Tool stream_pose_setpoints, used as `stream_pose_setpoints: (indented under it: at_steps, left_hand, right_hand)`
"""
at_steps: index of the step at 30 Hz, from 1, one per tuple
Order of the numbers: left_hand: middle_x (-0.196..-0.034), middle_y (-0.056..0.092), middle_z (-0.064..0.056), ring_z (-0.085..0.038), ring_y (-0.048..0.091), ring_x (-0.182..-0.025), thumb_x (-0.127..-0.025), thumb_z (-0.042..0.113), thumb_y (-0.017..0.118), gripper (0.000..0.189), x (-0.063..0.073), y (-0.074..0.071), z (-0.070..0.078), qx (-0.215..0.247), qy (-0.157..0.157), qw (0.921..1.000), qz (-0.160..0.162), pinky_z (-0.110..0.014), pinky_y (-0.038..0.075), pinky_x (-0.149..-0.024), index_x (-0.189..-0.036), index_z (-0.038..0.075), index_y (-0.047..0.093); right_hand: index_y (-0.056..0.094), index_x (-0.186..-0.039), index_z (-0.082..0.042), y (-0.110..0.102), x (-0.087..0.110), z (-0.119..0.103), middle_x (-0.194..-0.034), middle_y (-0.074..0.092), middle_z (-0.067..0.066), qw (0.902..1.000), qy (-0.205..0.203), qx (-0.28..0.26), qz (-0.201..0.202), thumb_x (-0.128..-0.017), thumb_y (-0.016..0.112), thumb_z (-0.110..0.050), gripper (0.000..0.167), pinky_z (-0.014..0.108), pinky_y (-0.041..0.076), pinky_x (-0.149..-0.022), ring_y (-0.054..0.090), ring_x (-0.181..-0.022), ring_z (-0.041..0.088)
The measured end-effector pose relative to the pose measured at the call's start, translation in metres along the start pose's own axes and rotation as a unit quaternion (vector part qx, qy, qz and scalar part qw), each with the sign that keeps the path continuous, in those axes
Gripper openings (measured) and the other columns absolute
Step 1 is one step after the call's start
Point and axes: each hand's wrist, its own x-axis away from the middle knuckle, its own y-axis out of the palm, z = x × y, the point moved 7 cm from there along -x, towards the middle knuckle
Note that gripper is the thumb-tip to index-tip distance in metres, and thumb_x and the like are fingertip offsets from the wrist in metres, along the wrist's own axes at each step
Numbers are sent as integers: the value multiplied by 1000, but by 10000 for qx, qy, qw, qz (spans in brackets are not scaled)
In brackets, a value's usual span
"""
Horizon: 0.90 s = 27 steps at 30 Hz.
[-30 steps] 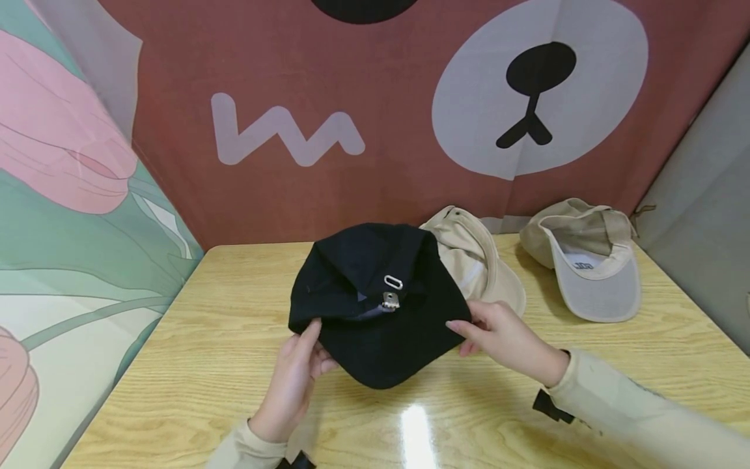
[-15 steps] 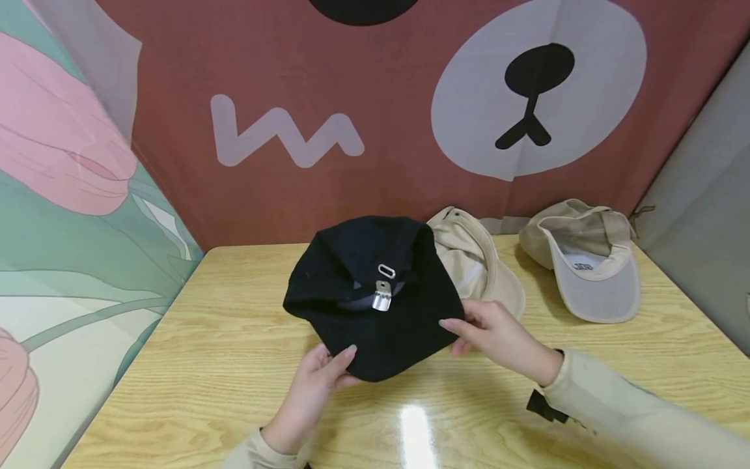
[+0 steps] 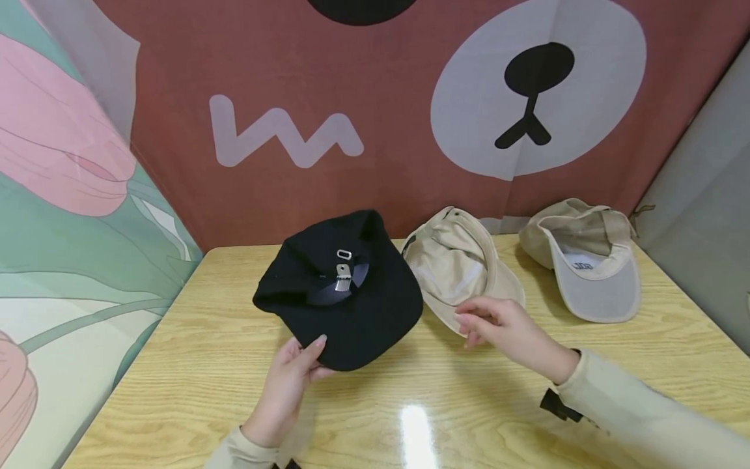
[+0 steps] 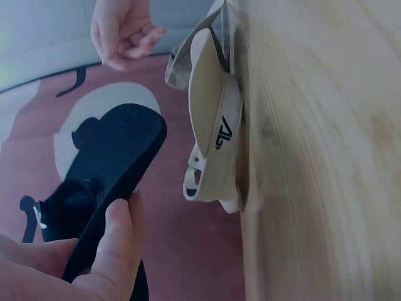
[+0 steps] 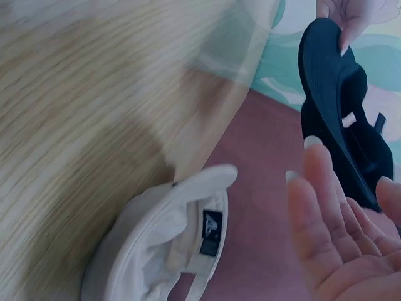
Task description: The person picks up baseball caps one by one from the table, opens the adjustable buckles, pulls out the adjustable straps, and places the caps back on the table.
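A black cap point(image 3: 375, 319) with a metal strap buckle is held up over the table, its brim tilted down toward me. My left hand point(image 3: 287, 384) pinches the brim's left edge, thumb on top and fingers beneath, as the left wrist view also shows on the black cap point(image 4: 119, 150). Apart from the black cap, my right hand point(image 3: 510, 332) hovers with loosely bent fingers and holds nothing. Behind that hand lies a cream cap point(image 3: 451, 267), its inside facing up. In the right wrist view the right hand point(image 5: 351, 232) has its fingers extended.
A beige cap with a grey brim point(image 3: 597, 293) lies farther right on the wooden table point(image 3: 193, 365). A brown cloth with a bear print point(image 3: 281, 195) hangs behind the table. A grey panel point(image 3: 703, 176) stands along the right side, a floral cloth point(image 3: 88, 260) on the left.
My right hand has let go of the brim and stays to the right. My left hand has carried the black cap leftward, uncovering more of the cream cap.
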Motion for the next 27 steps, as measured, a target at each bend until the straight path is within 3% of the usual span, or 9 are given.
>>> stream_pose_setpoints:
  at_steps: [6, 13, 20, 23, 27]
  left_hand:
    - [-91, 71, -6, -11, 68, -77, -100, 5, 50, 22, -2, -11, -4, 28, -124, 9998, 164, -26, 56, -66, -117, -9, 54]
    - [-81, 70, -3, -10, 67, -69, -100, 6, 50, 15, -5, -20, -7, 41, -228, 9989, 405, -23, 55, -63, -107, -6, 56]
    - [-83, 70, -2, -8, 68, -71, -102, 7, 48, 17, -8, -24, -10, 98, -266, 9983, 514, -22, 55, -64, -108, -8, 54]
    - [-82, 69, -1, -8, 67, -71, -103, 8, 47, 17, -9, -27, -12, 134, -324, 9980, 532, -21, 54, -64, -107, -7, 53]
    - [-81, 66, 0, -7, 66, -69, -103, 10, 47, 15, -11, -30, -16, 127, -482, 9969, 606, -21, 54, -64, -104, -4, 51]
  right_hand:
    - [65, -102, 10, -20, 5, 6, -82, 67, 9, 9947, -312, 760, 622, -94, 58, 5, 12, 25, 53, -61, 62, -69, 7]
    - [70, -95, 1, -44, 10, 8, -88, 70, 7, 9695, -538, 1852, 1515, -87, 68, 3, 8, 21, 47, -61, 57, -75, 1]
    - [69, -95, 2, -54, 14, 15, -89, 70, 9, 9613, -489, 2135, 1672, -86, 68, 3, 8, 21, 46, -63, 57, -77, 1]
    - [68, -98, 4, -57, 14, 21, -93, 70, 13, 9605, -279, 2225, 1647, -88, 68, 2, 11, 26, 48, -67, 60, -82, 10]
    - [65, -106, 7, -61, 14, 27, -103, 66, 21, 9589, -65, 2351, 1589, -89, 67, -1, 19, 43, 48, -75, 61, -95, 32]
